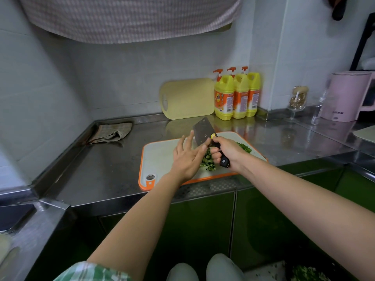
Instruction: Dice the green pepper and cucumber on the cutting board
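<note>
The single head-worn view looked forward and down from the front edge of the shiny steel surface, near the orange-rimmed white cutting board, facing the tiled back wall.

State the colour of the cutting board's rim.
Orange. The rim shows best in the head view.

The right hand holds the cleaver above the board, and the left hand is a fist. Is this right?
No. The head view shows the left hand open, fingers straight against the cleaver. The right hand does hold it above the board.
</note>
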`<action>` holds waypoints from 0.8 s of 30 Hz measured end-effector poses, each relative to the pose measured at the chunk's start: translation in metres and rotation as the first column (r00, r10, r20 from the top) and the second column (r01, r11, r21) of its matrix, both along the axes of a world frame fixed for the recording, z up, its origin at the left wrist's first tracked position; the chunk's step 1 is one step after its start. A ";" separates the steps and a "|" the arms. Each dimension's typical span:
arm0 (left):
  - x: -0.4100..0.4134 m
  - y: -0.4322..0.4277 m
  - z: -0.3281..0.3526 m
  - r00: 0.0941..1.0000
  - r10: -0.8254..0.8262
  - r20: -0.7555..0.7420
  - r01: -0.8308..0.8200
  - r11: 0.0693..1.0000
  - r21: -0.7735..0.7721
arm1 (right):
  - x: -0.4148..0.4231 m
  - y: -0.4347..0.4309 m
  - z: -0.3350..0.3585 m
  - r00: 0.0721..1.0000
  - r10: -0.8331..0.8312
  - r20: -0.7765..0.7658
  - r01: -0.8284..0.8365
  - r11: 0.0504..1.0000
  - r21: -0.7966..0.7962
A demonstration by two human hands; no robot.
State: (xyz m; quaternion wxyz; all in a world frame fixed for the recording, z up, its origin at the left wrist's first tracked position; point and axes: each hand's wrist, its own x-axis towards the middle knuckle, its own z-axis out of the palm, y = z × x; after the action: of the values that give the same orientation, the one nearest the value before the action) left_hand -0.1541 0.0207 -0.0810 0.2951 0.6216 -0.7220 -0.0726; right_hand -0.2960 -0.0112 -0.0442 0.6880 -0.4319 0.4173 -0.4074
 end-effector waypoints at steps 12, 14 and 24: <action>-0.007 -0.008 -0.001 0.990 0.128 0.054 -0.132 0.988 0.076 | -0.006 -0.003 -0.003 1.000 -0.018 -0.014 0.018 1.000 0.003; -0.003 -0.009 -0.001 0.975 0.211 0.071 -0.219 0.966 0.138 | -0.007 -0.003 -0.003 1.000 -0.023 -0.003 0.023 1.000 -0.002; 0.008 -0.004 -0.009 0.988 0.027 0.151 -0.023 0.999 -0.024 | -0.006 -0.004 0.000 0.994 -0.100 0.046 0.099 0.995 0.024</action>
State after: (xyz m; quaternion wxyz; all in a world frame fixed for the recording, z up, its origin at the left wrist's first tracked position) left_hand -0.1463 0.0165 -0.0903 0.2472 0.6310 -0.7352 -0.0133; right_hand -0.3022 -0.0157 -0.0439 0.6811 -0.3934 0.4261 -0.4469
